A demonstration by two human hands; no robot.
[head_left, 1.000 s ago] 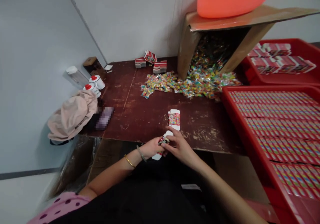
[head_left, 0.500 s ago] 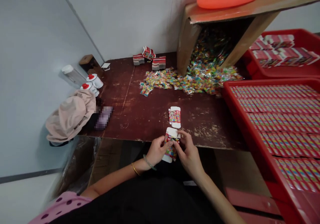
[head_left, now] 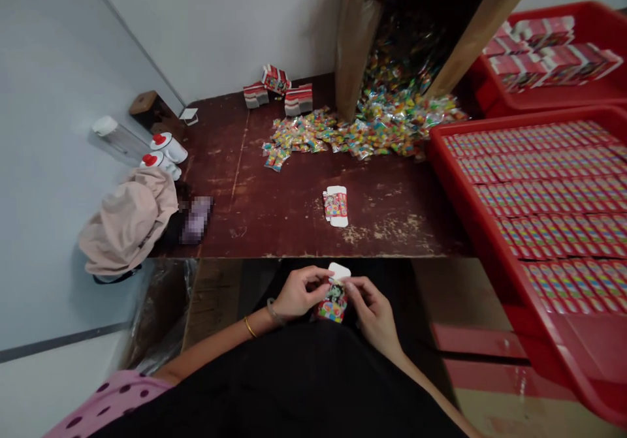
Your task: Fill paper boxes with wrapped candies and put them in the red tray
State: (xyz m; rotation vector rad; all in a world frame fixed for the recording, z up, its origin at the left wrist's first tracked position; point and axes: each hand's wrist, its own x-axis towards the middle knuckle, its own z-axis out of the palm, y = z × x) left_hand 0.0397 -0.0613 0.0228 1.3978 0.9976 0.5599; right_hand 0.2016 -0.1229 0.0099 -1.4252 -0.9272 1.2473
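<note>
A small printed candy box (head_left: 333,303) with a white end flap is held upright just off the table's front edge, close to my body. My left hand (head_left: 302,292) pinches its upper left side between thumb and fingers. On the upper right, near the flap, my right hand (head_left: 373,309) grips the same box. Beyond them on the dark red table (head_left: 274,222) lies a flattened carton (head_left: 336,205) with white flaps, touched by neither hand. Farther back, many small wrapped candies (head_left: 372,131) spread out from a tipped cardboard box (head_left: 349,53).
A red tray (head_left: 490,255) with rows of filled boxes stands at the right; another red tray (head_left: 592,95) behind it holds carton bundles. Stacked cartons (head_left: 298,100) sit by the wall. Left are white mugs (head_left: 168,147), a beige cloth (head_left: 132,222) and a blurred purple item (head_left: 197,219).
The view has tilted down and shifted slightly. Both hands have drawn the box back from the table edge toward my body, and their fingers have moved up to its top flap.
</note>
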